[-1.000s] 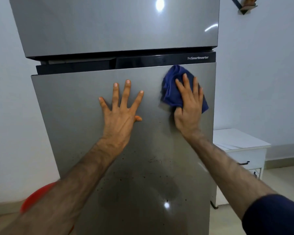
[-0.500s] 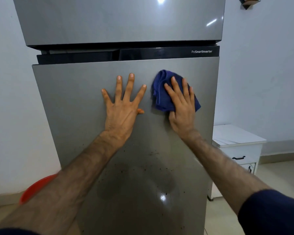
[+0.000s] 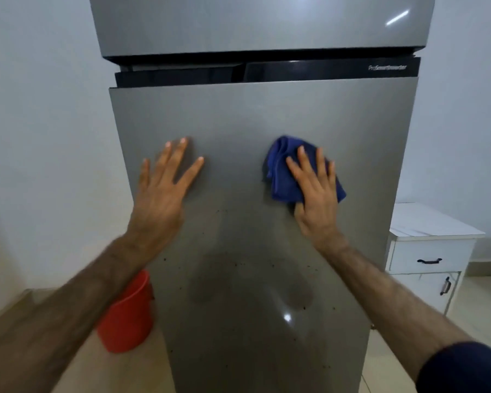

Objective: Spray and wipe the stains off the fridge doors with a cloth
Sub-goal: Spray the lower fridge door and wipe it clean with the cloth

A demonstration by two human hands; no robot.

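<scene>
Our right hand [image 3: 316, 199] lies flat with its fingers straight and spread, pressing a bunched blue cloth [image 3: 284, 171] against the lower fridge door [image 3: 238, 114]; nothing is curled round the cloth, it is only pinned under palm and fingers. Our left hand [image 3: 162, 191] is also flat and spread, resting bare on the same door, well apart to the left.

The cloth looks soft, light and limp, so we judge it will crumple and slide under pressure; holding it under the flat palm, or gathering its folds in the fingers, should keep it from slipping off the smooth, glossy door. Most of the cloth shows above and to the left of our right fingers. Dark specks [image 3: 238, 265] dot the door below both hands. A red bucket [image 3: 125, 316] stands on the floor beside the fridge, and a white cabinet [image 3: 431, 251] to its right.
</scene>
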